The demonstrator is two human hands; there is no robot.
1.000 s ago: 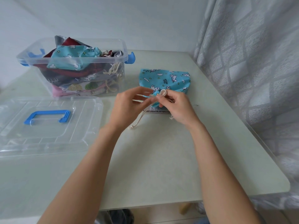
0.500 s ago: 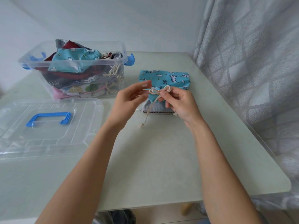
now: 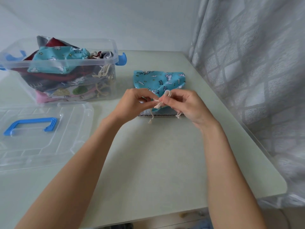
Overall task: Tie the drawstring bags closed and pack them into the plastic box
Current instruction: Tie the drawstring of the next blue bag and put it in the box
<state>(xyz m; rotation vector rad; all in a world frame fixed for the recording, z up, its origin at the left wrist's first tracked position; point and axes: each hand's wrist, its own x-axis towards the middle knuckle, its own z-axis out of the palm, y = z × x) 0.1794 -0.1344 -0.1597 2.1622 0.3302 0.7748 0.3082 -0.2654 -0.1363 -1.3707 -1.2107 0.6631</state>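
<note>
Head view: a turquoise cotton drawstring bag (image 3: 159, 80) printed with white animals and clouds lies on the pale green counter (image 3: 156, 154) at twelve o'clock. Left hand (image 3: 132, 103) and right hand (image 3: 186, 106) each pinch its cream cord (image 3: 166, 95), looped between them.

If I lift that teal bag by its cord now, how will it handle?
Teal drawstring bag lies flat and creased, so probably floppy and light. It would likely sag from the cream cord, which both hands pinch.
</note>
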